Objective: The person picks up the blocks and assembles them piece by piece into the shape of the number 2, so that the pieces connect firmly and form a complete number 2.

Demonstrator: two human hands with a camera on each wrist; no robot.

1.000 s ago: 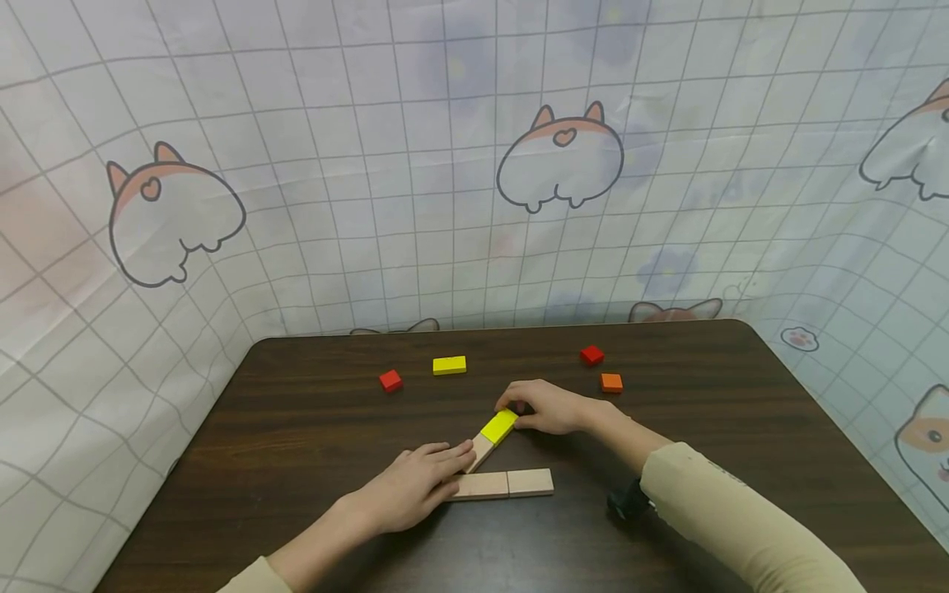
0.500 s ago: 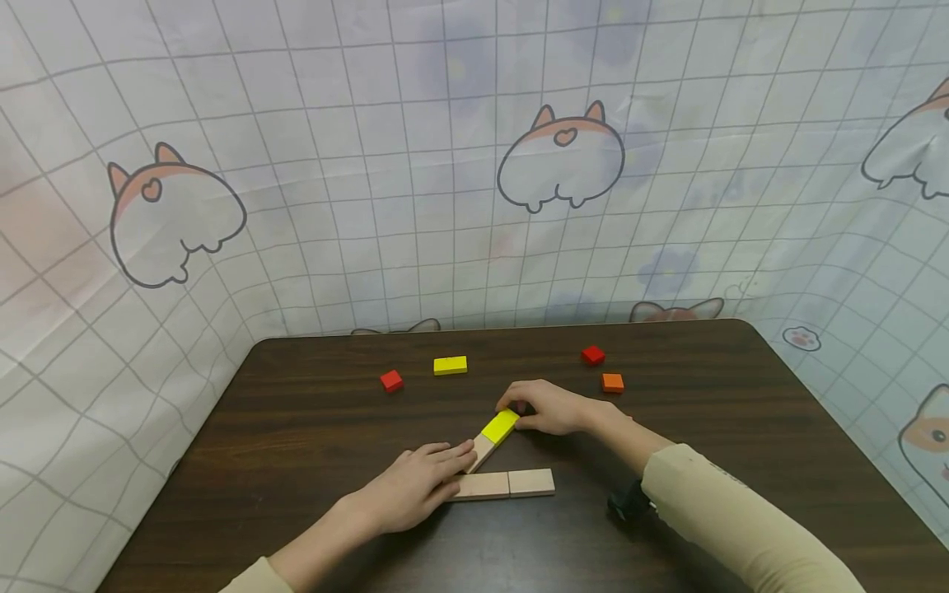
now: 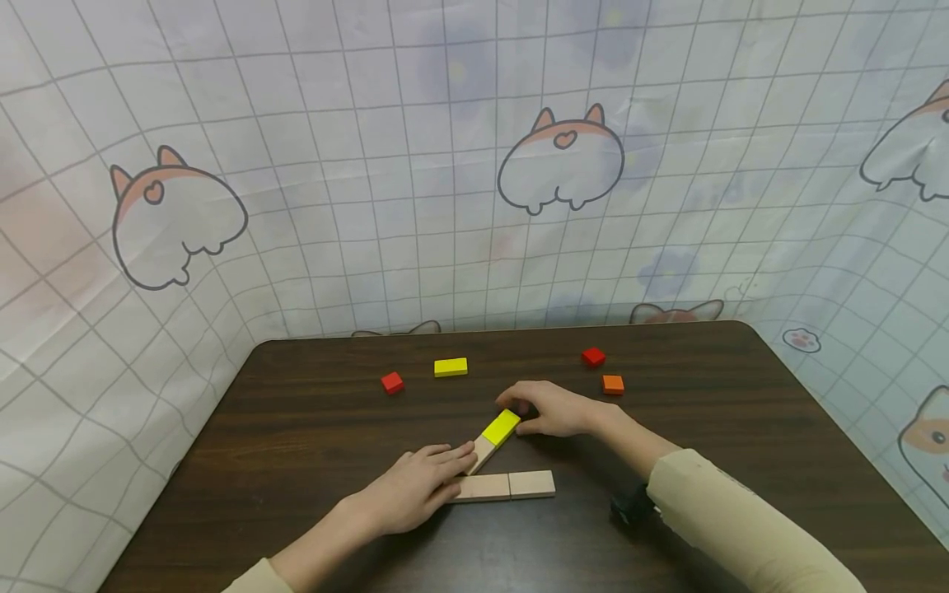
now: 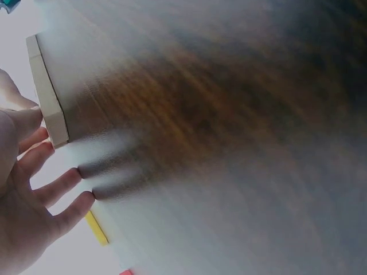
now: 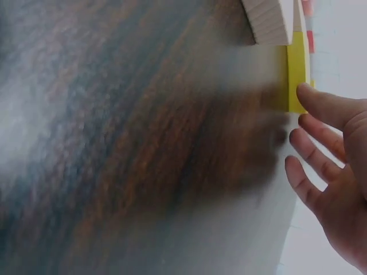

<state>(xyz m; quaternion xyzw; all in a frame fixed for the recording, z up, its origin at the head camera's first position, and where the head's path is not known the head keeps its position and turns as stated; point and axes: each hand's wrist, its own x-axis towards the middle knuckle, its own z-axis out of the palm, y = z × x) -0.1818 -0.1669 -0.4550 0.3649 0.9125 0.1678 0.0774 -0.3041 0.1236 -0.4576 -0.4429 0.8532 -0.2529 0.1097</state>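
Note:
My left hand (image 3: 413, 492) lies flat, fingers extended, over the left ends of plain wooden blocks. Two of these, a near block (image 3: 485, 488) and a right block (image 3: 532, 484), form a straight row. A slanting wooden block (image 3: 483, 452) runs up to the right from it, partly under my left fingertips. At its upper end a yellow block (image 3: 502, 427) continues the same line. Loosely spread around that yellow end are the fingers of my right hand (image 3: 552, 409); in the right wrist view the thumb (image 5: 312, 98) overlaps the yellow block (image 5: 296, 69).
Toward the back of the dark table (image 3: 311, 428) lie a red block (image 3: 392, 383), another yellow block (image 3: 451, 367), a second red block (image 3: 593, 357) and an orange block (image 3: 613, 385). A black object (image 3: 630, 504) shows below my right forearm. A patterned curtain (image 3: 415, 206) surrounds the table.
My right thumb has eased slightly back from the yellow block, whose end shows a little more. The blocks and my left hand stay in place.

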